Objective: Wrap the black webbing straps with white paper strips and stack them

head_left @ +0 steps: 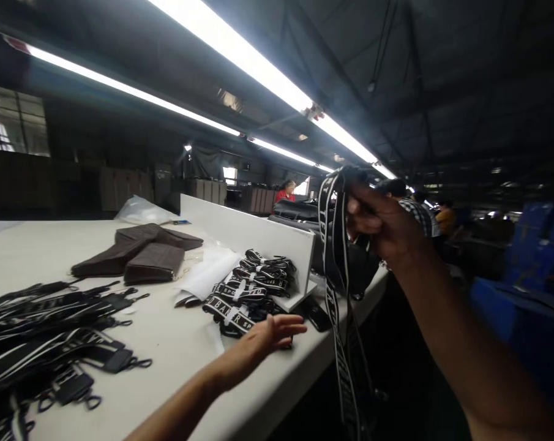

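Note:
My right hand (380,223) is raised at the table's far edge, fingers closed on a black strap with white lettering (335,257) that hangs down past the table edge. My left hand (270,337) reaches forward low over the white table (175,343), fingers stretched out, nothing in it. Its fingertips are right next to a pile of folded, banded black-and-white straps (251,285).
Several loose straps with black clips (51,340) lie spread at the near left. Brown pouches (139,254) and white paper (207,272) lie further back. A white upright divider (258,236) crosses the table. Black bags (297,211) and other people sit beyond it.

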Available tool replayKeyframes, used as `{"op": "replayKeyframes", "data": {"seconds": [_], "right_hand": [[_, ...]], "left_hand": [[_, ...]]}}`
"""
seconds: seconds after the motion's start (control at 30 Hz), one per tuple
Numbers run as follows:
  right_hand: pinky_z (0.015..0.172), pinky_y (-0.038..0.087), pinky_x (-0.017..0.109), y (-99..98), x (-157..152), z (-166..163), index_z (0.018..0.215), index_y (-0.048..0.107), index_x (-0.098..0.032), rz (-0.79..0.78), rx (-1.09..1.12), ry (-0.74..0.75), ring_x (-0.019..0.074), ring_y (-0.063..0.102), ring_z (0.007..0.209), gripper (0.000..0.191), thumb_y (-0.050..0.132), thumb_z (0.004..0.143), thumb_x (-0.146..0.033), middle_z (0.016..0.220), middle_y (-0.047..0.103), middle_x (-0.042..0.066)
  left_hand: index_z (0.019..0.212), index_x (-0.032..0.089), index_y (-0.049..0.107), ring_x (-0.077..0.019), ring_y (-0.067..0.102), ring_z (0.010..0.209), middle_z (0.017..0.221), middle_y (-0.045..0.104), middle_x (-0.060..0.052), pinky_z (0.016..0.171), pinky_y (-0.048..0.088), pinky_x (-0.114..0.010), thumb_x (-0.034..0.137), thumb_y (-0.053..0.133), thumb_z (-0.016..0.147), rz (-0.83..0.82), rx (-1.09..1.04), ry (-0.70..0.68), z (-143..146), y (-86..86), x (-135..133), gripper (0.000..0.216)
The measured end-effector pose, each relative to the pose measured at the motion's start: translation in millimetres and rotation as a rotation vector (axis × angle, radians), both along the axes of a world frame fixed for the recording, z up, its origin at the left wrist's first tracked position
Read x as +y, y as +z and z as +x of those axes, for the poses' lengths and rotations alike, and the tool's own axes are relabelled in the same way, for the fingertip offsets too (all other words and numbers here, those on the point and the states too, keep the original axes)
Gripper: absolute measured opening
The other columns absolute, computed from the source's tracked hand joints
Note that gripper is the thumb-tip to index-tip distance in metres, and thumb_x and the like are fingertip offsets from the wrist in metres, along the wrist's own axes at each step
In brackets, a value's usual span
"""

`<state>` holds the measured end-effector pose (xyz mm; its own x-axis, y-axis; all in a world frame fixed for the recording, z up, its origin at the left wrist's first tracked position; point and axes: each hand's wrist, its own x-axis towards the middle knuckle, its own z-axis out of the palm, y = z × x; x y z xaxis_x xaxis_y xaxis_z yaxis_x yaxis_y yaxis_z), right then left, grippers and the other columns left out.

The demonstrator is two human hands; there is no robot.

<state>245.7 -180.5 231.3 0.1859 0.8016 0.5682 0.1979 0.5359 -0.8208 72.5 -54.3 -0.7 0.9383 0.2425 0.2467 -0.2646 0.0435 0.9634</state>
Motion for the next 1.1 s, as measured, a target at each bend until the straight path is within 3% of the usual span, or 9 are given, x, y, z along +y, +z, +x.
{"op": "replayKeyframes", "data": {"seconds": [0.17,0.27,0.37,0.47,0.53,0.63,0.8,0.93,1.1], "right_hand": [[0.04,0.017,-0.001,33.2,0,-9,0.081,0.064,-0.007,0.062,-0.097,-0.27,-0.0134,0.048,0.043,0.046,0.032,0.09,-0.039,0.085,0.07,-0.008],[0.044,0.009,0.008,55.4,-5,3,0.067,0.048,0.014,-0.002,-0.067,-0.381,-0.0151,0.052,0.057,0.076,-0.017,0.056,-0.023,0.111,0.063,0.005],[0.042,0.006,0.007,73.2,-13,27,0.049,0.039,0.006,0.039,0.265,-0.032,-0.0165,0.042,0.042,0.056,-0.007,0.062,-0.023,0.092,0.068,0.005],[0.037,0.019,0.0,80.8,-19,49,0.055,0.057,-0.009,-0.036,0.727,0.529,-0.0087,0.038,0.033,0.026,0.059,0.076,-0.023,0.062,0.07,-0.003],[0.038,0.019,0.004,79.1,-20,53,0.064,0.061,-0.006,-0.101,0.744,0.545,-0.0074,0.036,0.036,0.032,0.051,0.085,-0.028,0.06,0.067,-0.004],[0.038,0.013,0.007,65.8,-15,37,0.074,0.063,-0.002,-0.09,0.334,0.128,-0.0073,0.031,0.034,0.042,0.035,0.095,-0.026,0.056,0.063,-0.006],[0.028,0.018,0.01,23.0,6,3,0.095,0.072,-0.009,-0.381,-0.257,-0.003,-0.0002,0.035,0.028,0.018,0.073,0.08,-0.019,0.049,0.063,-0.002],[0.027,0.015,0.011,-2.8,17,-6,0.12,0.065,-0.01,-0.513,-0.372,0.137,0.0006,0.033,0.028,0.043,0.072,0.082,-0.029,0.049,0.062,-0.002],[0.029,0.014,0.012,-7.0,23,-2,0.122,0.064,-0.013,-0.464,-0.276,0.18,-0.0012,0.027,0.028,0.043,0.069,0.084,-0.032,0.051,0.062,-0.003]], "left_hand": [[0.138,0.026,0.05,-0.025,0.037,0.139,0.144,0.049,-0.011,0.118,0.026,-0.044,0.072,0.031,0.087,-0.1,-0.065,-0.03,38,-54.7,-43,0.071],[0.135,0.024,0.052,-0.0275,0.046,0.133,0.134,0.057,-0.014,0.115,0.029,-0.047,0.07,0.035,0.087,-0.1,-0.038,-0.098,40,-68.4,-59,0.069],[0.139,0.021,0.046,-0.0338,0.044,0.132,0.136,0.054,-0.017,0.114,0.029,-0.05,0.074,0.066,0.066,-0.084,0.005,-0.141,39,-81.9,-73,0.092],[0.148,0.021,0.029,-0.0363,0.028,0.142,0.149,0.037,-0.017,0.118,0.021,-0.051,0.059,0.087,0.048,0.072,-0.006,0.246,41,-88.4,-83,0.122],[0.15,0.021,0.022,-0.0335,0.024,0.144,0.153,0.03,-0.017,0.119,0.018,-0.051,0.05,0.084,0.06,0.203,-0.009,0.523,44,-81.8,-86,0.114],[0.151,0.021,0.017,-0.03,0.025,0.144,0.154,0.028,-0.016,0.119,0.021,-0.049,0.041,0.076,0.073,0.323,-0.047,0.731,51,-54.0,-82,0.1],[0.147,0.019,0.025,-0.0304,0.043,0.132,0.141,0.045,-0.016,0.112,0.032,-0.047,0.031,0.071,0.076,0.332,-0.163,0.883,65,3.1,-69,0.085],[0.135,0.016,0.04,-0.022,0.064,0.089,0.1,0.066,-0.01,0.086,0.05,-0.038,0.029,0.056,0.087,0.193,-0.178,0.755,69,14.0,-50,0.052],[0.103,0.012,0.057,-0.0157,0.061,0.062,0.073,0.067,-0.007,0.065,0.049,-0.03,0.045,0.044,0.095,0.118,-0.206,0.351,62,-12.6,-23,0.036]]}}
